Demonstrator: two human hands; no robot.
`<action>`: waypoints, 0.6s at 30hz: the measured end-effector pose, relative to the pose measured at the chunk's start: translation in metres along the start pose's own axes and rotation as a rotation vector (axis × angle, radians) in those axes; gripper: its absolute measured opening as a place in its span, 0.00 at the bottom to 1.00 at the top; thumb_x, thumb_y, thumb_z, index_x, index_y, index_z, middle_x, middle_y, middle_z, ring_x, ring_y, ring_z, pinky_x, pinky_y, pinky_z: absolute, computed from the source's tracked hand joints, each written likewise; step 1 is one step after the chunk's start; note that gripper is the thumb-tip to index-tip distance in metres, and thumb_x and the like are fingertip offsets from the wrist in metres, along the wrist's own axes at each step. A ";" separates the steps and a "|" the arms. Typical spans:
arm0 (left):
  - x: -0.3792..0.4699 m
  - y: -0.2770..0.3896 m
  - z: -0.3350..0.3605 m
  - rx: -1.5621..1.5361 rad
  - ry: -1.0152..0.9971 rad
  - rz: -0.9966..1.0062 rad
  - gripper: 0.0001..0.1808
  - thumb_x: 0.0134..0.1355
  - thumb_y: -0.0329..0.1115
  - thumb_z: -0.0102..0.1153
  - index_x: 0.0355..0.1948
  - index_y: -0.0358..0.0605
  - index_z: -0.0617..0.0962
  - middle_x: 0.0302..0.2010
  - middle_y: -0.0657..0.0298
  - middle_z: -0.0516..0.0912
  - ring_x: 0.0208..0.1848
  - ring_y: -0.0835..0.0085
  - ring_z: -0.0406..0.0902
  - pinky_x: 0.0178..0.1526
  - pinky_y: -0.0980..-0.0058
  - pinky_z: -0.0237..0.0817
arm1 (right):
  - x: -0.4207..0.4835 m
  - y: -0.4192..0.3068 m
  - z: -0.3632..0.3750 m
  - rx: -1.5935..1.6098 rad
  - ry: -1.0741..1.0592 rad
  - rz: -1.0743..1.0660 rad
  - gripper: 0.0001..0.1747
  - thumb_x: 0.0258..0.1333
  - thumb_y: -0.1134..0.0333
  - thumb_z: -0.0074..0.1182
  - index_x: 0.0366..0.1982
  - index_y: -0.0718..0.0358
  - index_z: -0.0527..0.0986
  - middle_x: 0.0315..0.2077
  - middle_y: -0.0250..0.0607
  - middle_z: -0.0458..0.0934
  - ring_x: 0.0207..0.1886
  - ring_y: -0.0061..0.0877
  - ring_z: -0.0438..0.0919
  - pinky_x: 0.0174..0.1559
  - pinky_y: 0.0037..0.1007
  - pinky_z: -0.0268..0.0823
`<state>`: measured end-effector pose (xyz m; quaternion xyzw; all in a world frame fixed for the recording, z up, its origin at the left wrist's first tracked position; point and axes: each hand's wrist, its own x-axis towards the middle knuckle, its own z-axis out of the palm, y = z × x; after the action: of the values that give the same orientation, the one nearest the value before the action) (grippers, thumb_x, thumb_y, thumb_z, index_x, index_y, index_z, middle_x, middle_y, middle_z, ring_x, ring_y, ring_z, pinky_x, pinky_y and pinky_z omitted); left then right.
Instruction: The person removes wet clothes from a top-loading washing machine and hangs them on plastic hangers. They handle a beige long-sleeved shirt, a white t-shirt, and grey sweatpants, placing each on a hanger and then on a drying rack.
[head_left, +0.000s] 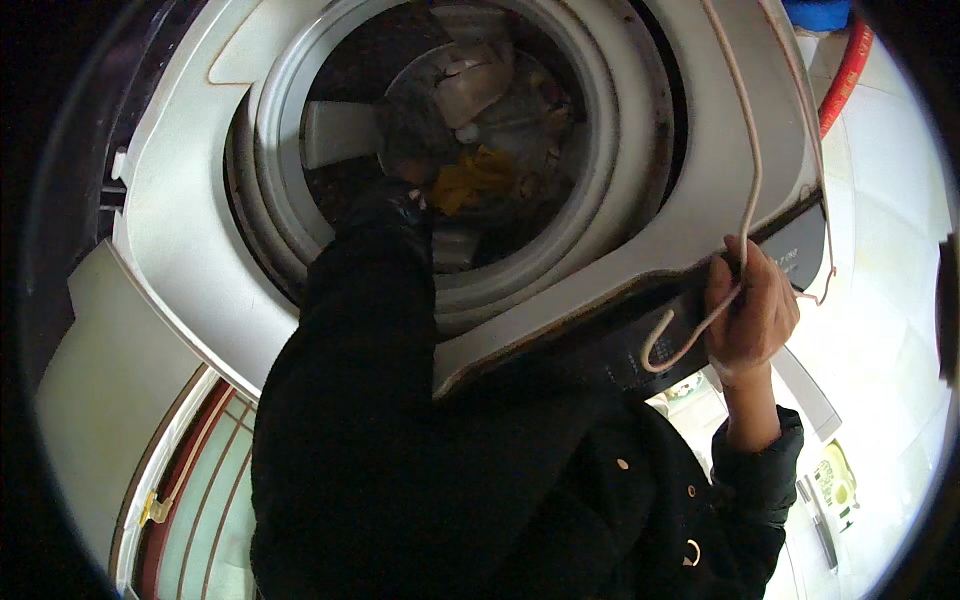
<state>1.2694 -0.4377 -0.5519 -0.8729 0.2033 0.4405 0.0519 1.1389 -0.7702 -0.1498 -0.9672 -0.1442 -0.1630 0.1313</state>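
Observation:
Before me stands a top-loading washing machine (652, 255) with its tub uncovered. My left arm, in a black sleeve (360, 300), reaches down into the drum (341, 135); my left hand (411, 172) is barely visible in the dark there, and its grip is hidden. Close to it on the drum floor lies a crumpled yellow piece (480, 178), maybe cloth. Farther back is a pale grey-brown piece (472, 86). My right hand (754, 307) is at the control panel's edge (600, 360), fingers curled. A thin beige wire or cord (750, 135) with a hooked end crosses those fingers; whether they grip it is unclear.
A second thin strand (814, 135) runs along the machine's right side. A red hose (847, 79) and a blue object (821, 13) are at the upper right. At the lower left is a red-framed pane (214, 495). A light green plastic item (836, 476) lies at the lower right.

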 end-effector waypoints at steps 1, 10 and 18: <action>0.003 -0.003 0.003 0.001 0.002 0.005 0.20 0.56 0.41 0.56 0.48 0.44 0.75 0.39 0.60 0.80 0.38 0.68 0.76 0.41 0.69 0.68 | 0.000 0.000 -0.001 -0.002 -0.003 -0.003 0.14 0.41 0.75 0.61 0.33 0.70 0.73 0.18 0.43 0.72 0.18 0.32 0.71 0.21 0.28 0.62; -0.021 -0.003 -0.010 -0.109 0.005 0.193 0.20 0.54 0.38 0.59 0.48 0.44 0.75 0.41 0.62 0.79 0.41 0.70 0.76 0.44 0.71 0.68 | -0.002 0.001 -0.003 0.040 -0.034 0.026 0.15 0.41 0.75 0.60 0.34 0.69 0.73 0.18 0.41 0.71 0.18 0.32 0.71 0.21 0.28 0.61; -0.152 -0.009 -0.223 -0.993 -0.111 0.224 0.16 0.51 0.40 0.60 0.41 0.46 0.78 0.38 0.65 0.80 0.41 0.75 0.76 0.46 0.75 0.67 | 0.000 0.000 0.000 0.074 0.041 0.044 0.12 0.46 0.69 0.59 0.34 0.62 0.72 0.21 0.40 0.73 0.22 0.34 0.74 0.24 0.32 0.63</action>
<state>1.3599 -0.4426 -0.2973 -0.7404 0.0589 0.5326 -0.4058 1.1387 -0.7707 -0.1502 -0.9610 -0.1261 -0.1744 0.1736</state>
